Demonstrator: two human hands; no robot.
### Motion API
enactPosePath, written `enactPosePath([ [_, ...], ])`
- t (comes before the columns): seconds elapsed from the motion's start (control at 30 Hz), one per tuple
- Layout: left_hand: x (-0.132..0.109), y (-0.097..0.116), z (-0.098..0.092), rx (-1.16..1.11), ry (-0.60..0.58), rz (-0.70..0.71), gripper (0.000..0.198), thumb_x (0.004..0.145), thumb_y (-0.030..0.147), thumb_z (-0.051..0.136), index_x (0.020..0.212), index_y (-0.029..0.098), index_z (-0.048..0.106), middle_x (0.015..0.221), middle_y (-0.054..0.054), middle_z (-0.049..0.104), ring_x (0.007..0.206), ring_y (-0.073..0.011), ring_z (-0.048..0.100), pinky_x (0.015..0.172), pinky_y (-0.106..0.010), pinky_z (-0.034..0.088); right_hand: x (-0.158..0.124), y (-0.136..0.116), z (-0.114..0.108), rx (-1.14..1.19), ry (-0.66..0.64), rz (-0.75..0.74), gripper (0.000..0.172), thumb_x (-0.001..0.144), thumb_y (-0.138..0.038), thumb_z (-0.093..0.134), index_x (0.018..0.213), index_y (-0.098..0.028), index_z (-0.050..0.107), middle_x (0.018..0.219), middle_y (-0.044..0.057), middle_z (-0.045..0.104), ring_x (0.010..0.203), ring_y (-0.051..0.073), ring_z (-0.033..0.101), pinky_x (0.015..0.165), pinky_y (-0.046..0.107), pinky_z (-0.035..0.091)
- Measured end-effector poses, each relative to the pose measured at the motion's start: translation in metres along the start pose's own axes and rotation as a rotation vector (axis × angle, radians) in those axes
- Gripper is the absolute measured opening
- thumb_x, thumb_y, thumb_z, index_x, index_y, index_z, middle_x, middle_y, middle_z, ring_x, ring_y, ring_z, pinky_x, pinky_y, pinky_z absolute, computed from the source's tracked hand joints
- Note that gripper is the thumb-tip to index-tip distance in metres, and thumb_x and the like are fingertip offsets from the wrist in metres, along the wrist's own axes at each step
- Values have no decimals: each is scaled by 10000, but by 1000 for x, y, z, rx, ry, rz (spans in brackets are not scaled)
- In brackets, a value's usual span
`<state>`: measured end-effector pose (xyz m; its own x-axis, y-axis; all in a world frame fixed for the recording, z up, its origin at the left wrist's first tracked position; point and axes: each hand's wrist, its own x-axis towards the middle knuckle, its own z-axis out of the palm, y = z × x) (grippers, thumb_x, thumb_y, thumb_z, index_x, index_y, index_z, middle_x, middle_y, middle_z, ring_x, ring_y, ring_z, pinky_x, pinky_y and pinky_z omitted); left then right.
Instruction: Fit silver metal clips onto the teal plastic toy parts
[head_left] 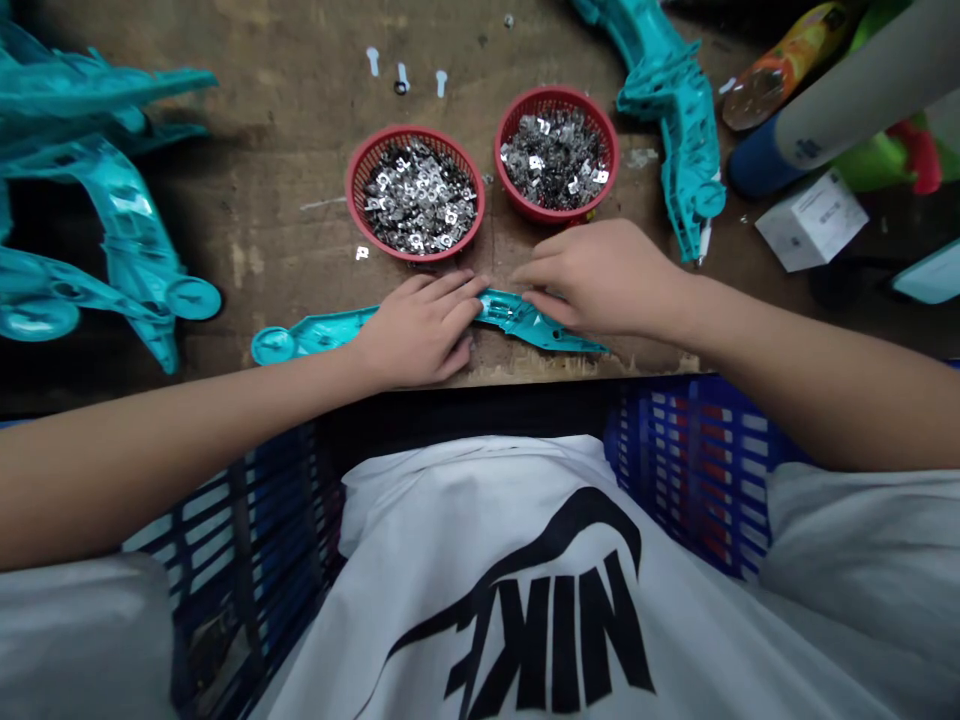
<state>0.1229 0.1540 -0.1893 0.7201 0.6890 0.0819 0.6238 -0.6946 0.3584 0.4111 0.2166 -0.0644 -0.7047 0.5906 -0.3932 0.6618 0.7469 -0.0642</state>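
Shirt (480, 520), teal part (514, 314), baskets (551, 214) of metal pieces (420, 195)

The scene is lit rather dimly, and a greyish tone is given to the white shirt (480, 530). Light seems to be thrown from above: white glare is returned by the glossy teal parts (142, 215) at left, more weakly by the near teal piece (517, 315), and small sparkles are made by the metal clips (420, 195). Deep shadow is gathered below the near edge of the table (277, 200). By the wide lens, the forearms (202, 440) are stretched toward the sides. The print on the white box (814, 222) at right is too softly shown to be read.
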Motion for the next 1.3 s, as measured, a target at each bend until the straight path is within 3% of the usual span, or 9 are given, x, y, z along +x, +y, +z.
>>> enactPosePath([
  [0.1, 0, 0, 0, 8, -2, 13, 583, 1207, 337, 516, 1604, 78, 855, 1897, -292, 692, 1772, -508, 702, 1355, -732, 655, 2, 10, 7, 7, 72, 32, 474, 1257, -378, 584, 1489, -232, 971, 1351, 133, 936, 1222, 371, 845, 810, 401, 346],
  [0.23, 0, 0, 1, -13, -6, -10, 629, 1197, 340, 548, 1716, 107, 817, 1915, -273, 682, 1779, -505, 693, 1370, -739, 643, 1, 14, 23, 28, 50, -42, 517, 1238, -469, 679, 1636, -232, 905, 1403, 152, 922, 1193, 363, 838, 869, 385, 426],
  [0.37, -1, -1, 1, 10, -3, 2, 635, 1207, 350, 543, 1725, 103, 816, 1908, -279, 687, 1763, -508, 705, 1357, -740, 657, 3, 5, 37, 4, 16, -96, 792, 1188, -595, 842, 1879, -234, 705, 1460, 180, 906, 1243, 386, 850, 872, 373, 466],
  [0.53, 0, 2, -8, 49, -13, 31, 563, 1220, 328, 558, 1623, 53, 840, 1784, -327, 774, 1678, -508, 774, 1299, -709, 721, 10, -9, 43, 71, -28, -83, 957, 1135, -416, 896, 1963, -93, 540, 1553, 278, 840, 1344, 447, 845, 1008, 456, 608],
  [0.67, 5, 23, -38, 108, 77, 59, 479, 1194, 278, 627, 1585, 81, 822, 1784, -320, 777, 1614, -502, 816, 1262, -709, 756, 2, -4, 27, 337, 112, -88, 784, 1047, -283, 839, 1793, -109, 673, 1546, 246, 839, 1311, 414, 853, 1040, 475, 669],
  [0.83, -9, 67, -114, 398, 324, 191, 427, 1221, 316, 717, 1618, 176, 785, 1893, -251, 708, 1747, -554, 718, 1259, -762, 732, -25, 29, -17, 387, 339, -153, 685, 1045, -356, 789, 1710, -192, 768, 1512, 190, 864, 1380, 406, 833, 1199, 520, 658],
  [1.0, -49, 60, -159, 432, 380, 315, 450, 1153, 242, 816, 1594, 323, 789, 1763, -103, 845, 1622, -458, 833, 1147, -680, 760, -26, 114, -27, 290, 572, 370, 788, 1062, -419, 770, 1808, -167, 745, 1711, 256, 800, 1531, 505, 746, 1317, 653, 609],
  [1.13, -70, 21, -144, 394, 349, 191, 199, 1212, 206, 728, 1341, 276, 862, 1303, -111, 989, 1217, -397, 965, 885, -548, 751, -13, 175, 4, 337, 578, 842, 679, 1057, -356, 726, 1665, -70, 818, 1630, 328, 827, 1562, 524, 732, 1374, 617, 563],
  [1.3, -75, -15, -116, 329, 181, 122, 393, 1301, 304, 576, 1162, 275, 942, 1060, -79, 973, 940, -325, 938, 731, -466, 691, -3, 197, 35, 370, 547, 941, 560, 1123, -346, 614, 1583, -105, 824, 1675, 315, 818, 1564, 476, 729, 1404, 572, 526],
])
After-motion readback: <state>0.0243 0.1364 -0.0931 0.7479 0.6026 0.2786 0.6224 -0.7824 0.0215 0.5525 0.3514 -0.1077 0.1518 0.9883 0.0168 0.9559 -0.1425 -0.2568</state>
